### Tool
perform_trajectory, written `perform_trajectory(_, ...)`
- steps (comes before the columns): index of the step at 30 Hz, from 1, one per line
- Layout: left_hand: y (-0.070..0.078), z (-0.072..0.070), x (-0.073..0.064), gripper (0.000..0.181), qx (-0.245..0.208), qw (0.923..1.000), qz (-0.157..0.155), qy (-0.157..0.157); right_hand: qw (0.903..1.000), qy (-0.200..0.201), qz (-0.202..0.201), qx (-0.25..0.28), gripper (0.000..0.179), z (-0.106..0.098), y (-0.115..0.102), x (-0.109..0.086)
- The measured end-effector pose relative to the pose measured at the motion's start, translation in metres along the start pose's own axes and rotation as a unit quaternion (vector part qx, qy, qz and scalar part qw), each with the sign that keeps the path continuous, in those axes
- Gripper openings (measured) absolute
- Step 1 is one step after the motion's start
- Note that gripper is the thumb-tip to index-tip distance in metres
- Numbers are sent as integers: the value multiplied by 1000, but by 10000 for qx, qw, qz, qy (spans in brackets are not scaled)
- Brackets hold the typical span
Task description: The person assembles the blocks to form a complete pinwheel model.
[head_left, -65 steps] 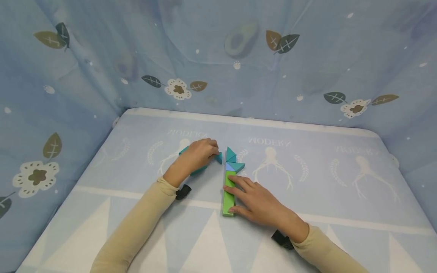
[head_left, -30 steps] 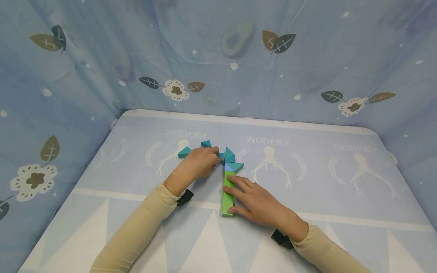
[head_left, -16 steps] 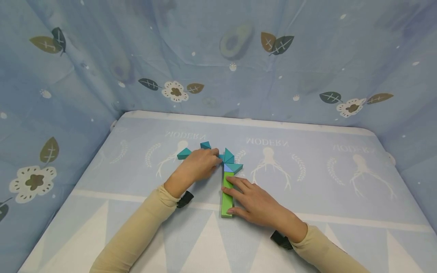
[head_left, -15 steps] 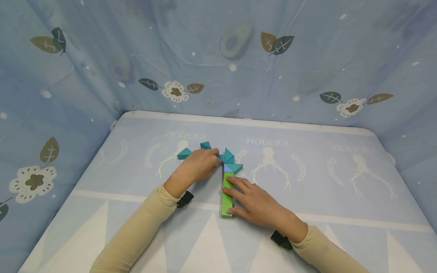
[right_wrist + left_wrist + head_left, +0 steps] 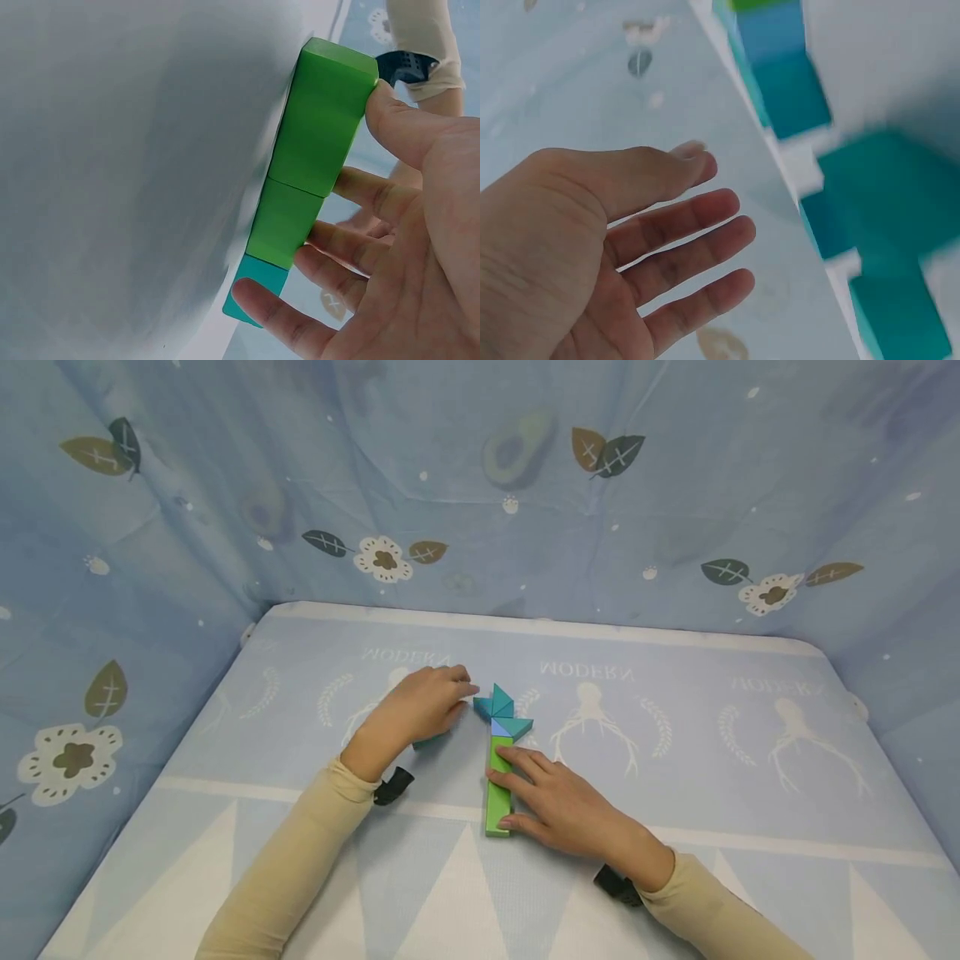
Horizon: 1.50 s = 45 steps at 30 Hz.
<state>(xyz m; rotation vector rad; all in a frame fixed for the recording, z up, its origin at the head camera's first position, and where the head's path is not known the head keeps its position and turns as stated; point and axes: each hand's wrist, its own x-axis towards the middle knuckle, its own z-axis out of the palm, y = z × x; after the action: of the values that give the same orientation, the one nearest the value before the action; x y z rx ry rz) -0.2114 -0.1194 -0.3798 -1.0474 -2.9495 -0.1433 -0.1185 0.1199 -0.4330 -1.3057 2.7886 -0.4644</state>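
A column of green blocks (image 5: 498, 802) lies on the table. Beyond it sit a light-blue triangle (image 5: 498, 727) and several teal triangular blocks (image 5: 517, 727), joined in a fan. On the fan's left side, a teal triangle (image 5: 482, 705) touches the others. My left hand (image 5: 416, 706) hovers just left of that triangle, holding nothing; in the left wrist view its fingers (image 5: 697, 247) are extended, apart from the blurred teal blocks (image 5: 892, 195). My right hand (image 5: 555, 797) rests its spread fingers and thumb along the green column, also visible in the right wrist view beside the green block (image 5: 322, 112).
Partly hidden under my left hand is another teal block (image 5: 429, 742). The patterned tablecloth (image 5: 675, 693) covers the table, with a blue printed curtain (image 5: 450, 485) standing behind its far edge. Each wrist bears a black strapped device (image 5: 393, 786).
My left hand brought a teal triangle rightward against the fan, then let go and drew back to the left, covering the loose blocks behind. My right hand has stayed on the green column.
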Motion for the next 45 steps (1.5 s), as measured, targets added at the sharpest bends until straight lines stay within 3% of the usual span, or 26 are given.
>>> perform_trajectory(3, -19, -4, -3, 29, -251, 9989, -360, 151, 10000, -31, 19, 48, 59, 0, 0, 1)
perform_trajectory(6, -36, 0, -5, 31, -399, 9969, -657, 163, 9999, -87, 68, 70, 60, 0, 0, 1)
perform_trajectory(14, -59, 17, -2, 35, -683, 9952, -696, -19, 9998, -142, 116, 107, 60, -1, -1, 0)
perform_trajectory(18, -66, 10, -4, 36, -933, 9913, -879, -296, 9999, -101, 90, 104, 60, -1, 0, 1)
perform_trajectory(23, -79, -8, -16, 34, -1496, 9772, -1300, -760, 9999, -80, 54, 95, 59, -1, 0, 1)
perform_trajectory(28, -92, -13, -23, 30, -1765, 9708, -1307, -961, 9999, -100, 56, 95, 59, -2, 0, 1)
perform_trajectory(34, -96, -9, -21, 26, -1861, 9706, -1213, -923, 9998, -126, 76, 92, 60, -2, 0, 2)
perform_trajectory(45, -87, -4, -16, 23, -1807, 9729, -1152, -868, 9998, -153, 76, 127, 59, -1, 1, 2)
